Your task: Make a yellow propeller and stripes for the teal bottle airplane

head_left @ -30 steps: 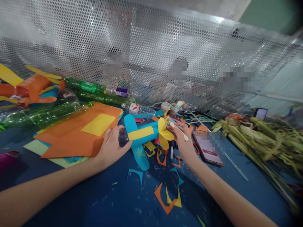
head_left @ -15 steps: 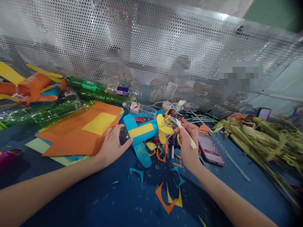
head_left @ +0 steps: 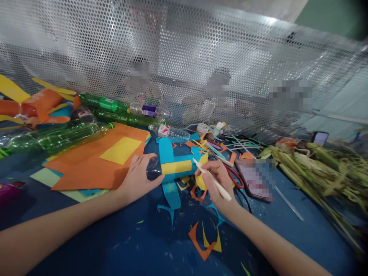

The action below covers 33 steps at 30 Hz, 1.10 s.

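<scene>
A paper-covered bottle plane [head_left: 175,167], blue with a yellow band and blue wings, lies on the blue table [head_left: 120,237]. My left hand [head_left: 138,176] is closed round its dark rear end. My right hand [head_left: 217,182] grips a thin pale stick [head_left: 212,179] like a pen, its tip touching the plane's front by the yellow propeller [head_left: 201,180]. Both forearms reach in from the bottom of the view.
Orange and yellow paper sheets [head_left: 97,159] lie left of the plane, green plastic bottles [head_left: 54,138] behind them. A phone [head_left: 253,178] and red-handled scissors [head_left: 234,176] lie to the right, corn husks [head_left: 316,168] farther right. Paper scraps [head_left: 204,239] litter the front. A perforated metal screen [head_left: 184,65] backs the table.
My right hand moved down and left, bringing the stick's tip onto the plane's front. The plane turned slightly, its wings now more upright in view. My left hand kept its grip.
</scene>
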Each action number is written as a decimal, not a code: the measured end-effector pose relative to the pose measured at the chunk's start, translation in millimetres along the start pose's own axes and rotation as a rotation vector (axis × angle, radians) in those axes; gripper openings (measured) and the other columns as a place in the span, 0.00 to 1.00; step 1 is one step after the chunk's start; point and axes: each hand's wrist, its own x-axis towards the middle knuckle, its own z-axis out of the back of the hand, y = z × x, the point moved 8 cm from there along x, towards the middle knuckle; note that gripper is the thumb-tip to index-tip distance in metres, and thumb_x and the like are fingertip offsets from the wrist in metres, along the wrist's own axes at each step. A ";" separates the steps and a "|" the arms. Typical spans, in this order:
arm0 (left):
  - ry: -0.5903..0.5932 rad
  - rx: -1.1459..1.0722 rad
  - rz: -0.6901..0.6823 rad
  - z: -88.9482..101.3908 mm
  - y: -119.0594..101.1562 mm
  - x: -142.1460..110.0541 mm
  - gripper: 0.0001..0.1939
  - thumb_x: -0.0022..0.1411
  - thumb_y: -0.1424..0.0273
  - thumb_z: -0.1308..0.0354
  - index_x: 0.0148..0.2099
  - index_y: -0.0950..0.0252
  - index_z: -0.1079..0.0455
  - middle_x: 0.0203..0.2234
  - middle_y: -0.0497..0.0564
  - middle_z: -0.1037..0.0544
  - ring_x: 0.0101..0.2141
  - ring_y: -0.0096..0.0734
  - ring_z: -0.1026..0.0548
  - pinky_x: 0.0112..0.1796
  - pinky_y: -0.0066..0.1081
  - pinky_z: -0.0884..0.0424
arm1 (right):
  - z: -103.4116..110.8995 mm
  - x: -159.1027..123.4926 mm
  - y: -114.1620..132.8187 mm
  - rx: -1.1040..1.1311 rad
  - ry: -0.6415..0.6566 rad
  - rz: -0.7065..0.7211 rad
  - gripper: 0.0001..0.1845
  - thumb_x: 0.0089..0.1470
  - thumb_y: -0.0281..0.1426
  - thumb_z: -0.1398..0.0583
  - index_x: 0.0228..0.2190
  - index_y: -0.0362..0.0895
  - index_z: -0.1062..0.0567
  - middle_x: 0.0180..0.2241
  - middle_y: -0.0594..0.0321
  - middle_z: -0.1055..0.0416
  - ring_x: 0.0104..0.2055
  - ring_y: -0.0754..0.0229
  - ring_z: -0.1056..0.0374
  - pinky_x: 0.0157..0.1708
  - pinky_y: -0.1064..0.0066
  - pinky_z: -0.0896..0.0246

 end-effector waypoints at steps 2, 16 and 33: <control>0.007 0.005 0.008 -1.1 0.5 0.5 0.22 0.52 0.62 0.44 0.48 0.61 0.42 0.41 0.51 0.31 0.43 0.42 0.36 0.45 0.41 0.40 | 3.4 -0.8 -4.1 -0.036 -0.043 -0.025 0.01 0.55 0.30 0.46 0.32 0.46 0.36 0.25 0.67 0.37 0.24 0.65 0.42 0.23 0.73 0.47; -0.001 -0.186 -0.446 9.2 -42.3 -33.2 0.14 0.61 0.79 0.58 0.48 0.63 0.42 0.41 0.56 0.31 0.45 0.36 0.33 0.47 0.39 0.36 | -21.5 -0.7 -3.0 0.473 0.177 -0.220 0.07 0.56 0.34 0.51 0.31 0.45 0.37 0.20 0.66 0.33 0.23 0.62 0.39 0.25 0.69 0.44; 0.429 -0.492 -0.297 -28.8 -43.2 -36.9 0.15 0.65 0.70 0.55 0.53 0.63 0.48 0.45 0.57 0.27 0.44 0.32 0.27 0.44 0.33 0.29 | -44.3 -18.9 -8.1 0.268 0.295 -0.313 0.13 0.53 0.33 0.44 0.22 0.46 0.43 0.16 0.75 0.49 0.16 0.69 0.53 0.16 0.75 0.58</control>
